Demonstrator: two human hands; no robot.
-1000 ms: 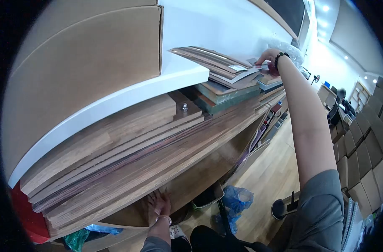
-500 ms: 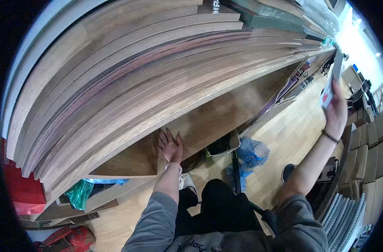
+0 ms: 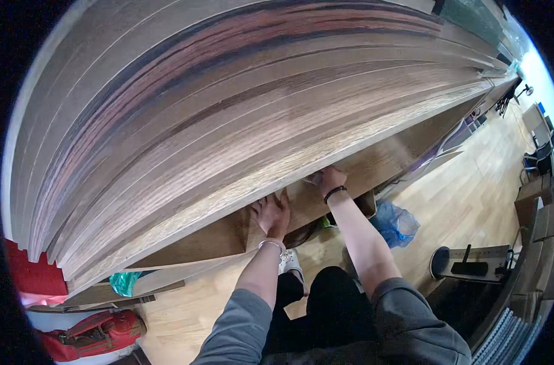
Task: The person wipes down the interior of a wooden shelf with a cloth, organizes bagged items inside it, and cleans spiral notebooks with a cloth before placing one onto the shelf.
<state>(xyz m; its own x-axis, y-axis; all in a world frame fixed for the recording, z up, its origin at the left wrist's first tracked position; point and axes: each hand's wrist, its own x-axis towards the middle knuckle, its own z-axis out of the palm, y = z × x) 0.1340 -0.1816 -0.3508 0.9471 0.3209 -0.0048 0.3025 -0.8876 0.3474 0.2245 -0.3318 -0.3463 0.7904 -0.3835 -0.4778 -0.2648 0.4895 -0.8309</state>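
My left hand (image 3: 272, 214) lies with fingers spread against the inside of a wooden cabinet (image 3: 383, 159), under the overhanging edge of its top. Just to its right, my right hand (image 3: 332, 180) is closed in a fist at the same wooden surface. A small pale edge (image 3: 314, 177) shows at its fingers; most of what it holds is hidden by the hand and the overhang. Over both hands, a thick stack of wooden boards (image 3: 258, 97) lies on the cabinet top, one layer reddish and dark.
A blue plastic bag (image 3: 395, 224) stands on the wood floor right of my legs. A green bag (image 3: 125, 283) hangs under the cabinet's left end, near a red bag (image 3: 94, 334). Cardboard boxes (image 3: 535, 261) line the right side, with a dark-topped stand (image 3: 480, 261) before them.
My right hand has come from the far right, where it held a pale flat item with a red mark, to the cabinet beside my left hand. The view has moved closer to the boards.
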